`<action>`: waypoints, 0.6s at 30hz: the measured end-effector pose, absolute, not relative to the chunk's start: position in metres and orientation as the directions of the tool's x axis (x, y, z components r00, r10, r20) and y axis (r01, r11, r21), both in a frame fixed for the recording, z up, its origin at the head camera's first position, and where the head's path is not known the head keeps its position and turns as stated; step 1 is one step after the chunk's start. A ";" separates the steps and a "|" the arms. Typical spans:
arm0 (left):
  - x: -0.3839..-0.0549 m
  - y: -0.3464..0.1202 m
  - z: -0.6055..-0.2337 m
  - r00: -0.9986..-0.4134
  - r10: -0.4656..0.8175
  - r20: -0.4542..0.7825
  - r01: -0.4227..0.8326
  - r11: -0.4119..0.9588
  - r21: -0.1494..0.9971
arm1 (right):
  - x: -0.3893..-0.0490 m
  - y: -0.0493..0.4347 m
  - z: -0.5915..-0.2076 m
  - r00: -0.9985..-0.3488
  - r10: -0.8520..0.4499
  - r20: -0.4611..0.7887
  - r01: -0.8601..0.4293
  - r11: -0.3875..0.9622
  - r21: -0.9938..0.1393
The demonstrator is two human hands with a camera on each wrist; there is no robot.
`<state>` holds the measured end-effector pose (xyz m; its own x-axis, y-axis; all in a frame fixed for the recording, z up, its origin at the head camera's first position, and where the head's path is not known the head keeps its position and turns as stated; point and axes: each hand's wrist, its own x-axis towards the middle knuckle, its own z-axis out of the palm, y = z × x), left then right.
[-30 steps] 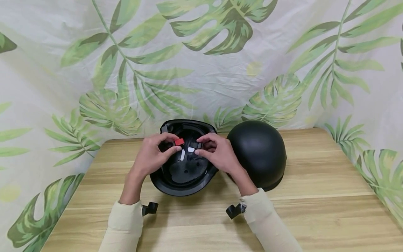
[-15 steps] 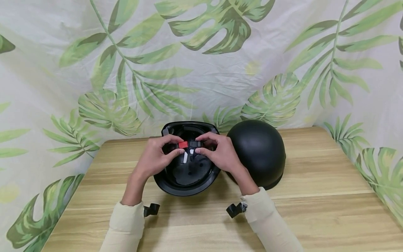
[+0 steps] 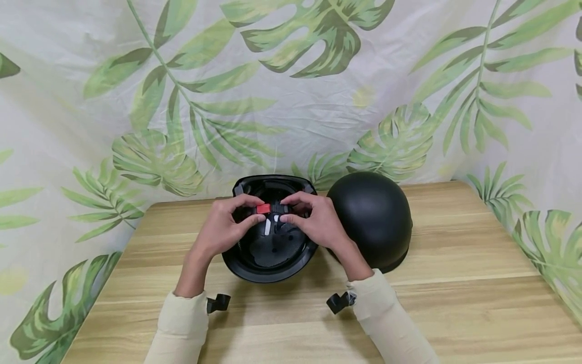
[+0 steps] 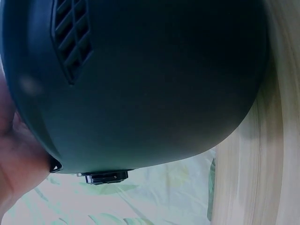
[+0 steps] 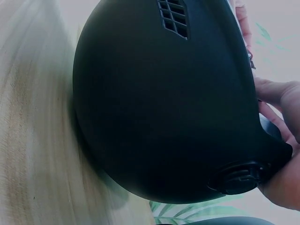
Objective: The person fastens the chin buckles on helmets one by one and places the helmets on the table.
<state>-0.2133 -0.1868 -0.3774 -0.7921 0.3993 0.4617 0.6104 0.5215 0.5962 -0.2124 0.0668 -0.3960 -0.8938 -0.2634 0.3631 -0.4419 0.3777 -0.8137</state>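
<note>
An upside-down black helmet [image 3: 261, 275] rests on the table with its padded inside facing up. Over its opening, my left hand [image 3: 220, 225] pinches the red half of a chin-strap buckle [image 3: 263, 208] between thumb and fingers. From the other side, my right hand [image 3: 320, 220] pinches the black half of the buckle [image 3: 279, 208]. Both halves meet end to end; whether they are locked cannot be told. The wrist views mostly show the vented outer shell [image 4: 154, 103], which hides the buckle, and the right one also shows a round knob [image 5: 239, 179].
Right of the open helmet, a second black helmet [image 3: 370, 222] sits dome up, close to my right forearm. The wooden table [image 3: 454, 303] ends at a leaf-print cloth [image 3: 318, 121] behind. Black wrist mounts [image 3: 220, 303] stick out from both sleeves.
The two buckle halves, apart one second ago, have come together as my left hand moved right. The helmet has shifted slightly right. Over the last half second, almost nothing differs.
</note>
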 end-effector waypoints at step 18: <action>-0.213 -0.185 -0.379 -0.764 0.435 0.477 0.645 0.513 0.566 | -0.205 0.062 -0.391 -0.862 -0.303 0.405 -0.505 0.563 -0.654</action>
<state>-0.2134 -0.1847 -0.3788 -0.7638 0.4353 0.4766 0.6455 0.5127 0.5661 -0.2048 0.0620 -0.3915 -0.8624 -0.3035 0.4052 -0.5054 0.5627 -0.6542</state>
